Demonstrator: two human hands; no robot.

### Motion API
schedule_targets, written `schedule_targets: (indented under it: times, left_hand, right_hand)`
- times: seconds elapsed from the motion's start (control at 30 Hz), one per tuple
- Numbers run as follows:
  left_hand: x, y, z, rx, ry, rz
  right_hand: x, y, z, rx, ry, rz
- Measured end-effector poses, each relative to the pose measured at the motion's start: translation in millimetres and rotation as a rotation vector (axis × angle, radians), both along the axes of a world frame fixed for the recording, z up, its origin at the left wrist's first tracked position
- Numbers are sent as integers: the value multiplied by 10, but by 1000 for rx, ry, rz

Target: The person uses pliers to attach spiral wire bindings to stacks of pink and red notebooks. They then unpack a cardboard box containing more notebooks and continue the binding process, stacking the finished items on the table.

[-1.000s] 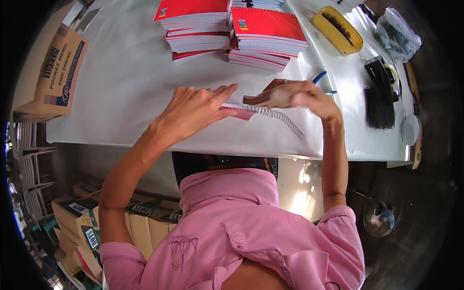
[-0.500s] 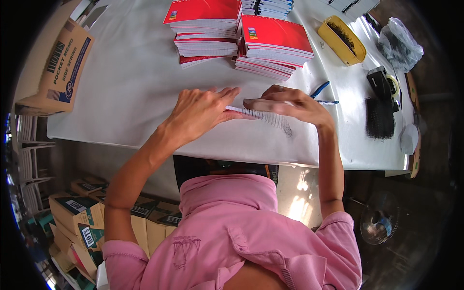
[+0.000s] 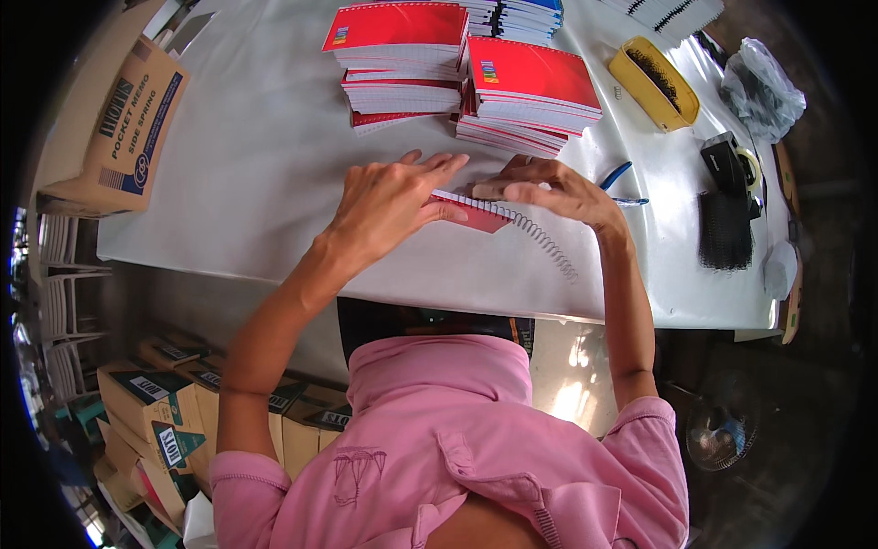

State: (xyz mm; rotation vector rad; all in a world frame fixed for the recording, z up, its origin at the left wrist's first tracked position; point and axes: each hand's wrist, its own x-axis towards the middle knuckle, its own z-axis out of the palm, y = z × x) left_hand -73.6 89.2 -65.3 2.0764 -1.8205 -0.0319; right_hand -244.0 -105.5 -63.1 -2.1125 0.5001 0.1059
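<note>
My left hand [image 3: 391, 199] grips a small red notebook [image 3: 487, 220], its thumb on the red cover and its fingers over the far side. A wire spiral coil [image 3: 546, 245] runs through the notebook's punched edge. Its loose end curves out past the corner, down to the right over the table. My right hand [image 3: 562, 190] is at the coil where it sits in that edge, with bent fingers and a light-coloured covering on one fingertip. Part of the notebook is hidden under my left hand.
Stacks of red notebooks [image 3: 535, 75] stand beyond my hands on the white-covered table [image 3: 247, 183]. Blue-handled pliers [image 3: 617, 176] lie right of my right hand. Farther right are a yellow tray [image 3: 688, 114] of coils, a black tape dispenser [image 3: 722, 160] and black bristly material [image 3: 724, 231]. A cardboard box [image 3: 137, 128] stands left.
The coil's loose end was blurred and now shows sharply, reaching lower right. More of the red cover shows below my left hand. My right hand remains at the punched edge.
</note>
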Motion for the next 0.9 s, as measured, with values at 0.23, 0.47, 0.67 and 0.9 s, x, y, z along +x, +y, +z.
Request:
schedule_targets:
  times: [0.23,0.47,0.67,0.9]
  left_hand:
    - [-36,-28,-78,-197,276,58]
    - [-149,-10,-337,-448,672,206]
    - [-223,-23,-376,-441,860,219]
    - [-219,-94,-515,-501,898,158]
  right_hand:
    - [95,-70,-42,85,-28,98]
    - [64,-47,45,196,-131,31]
    - [108,-59,-12,5,-19,98]
    - [126,-40,78,-36,80,82]
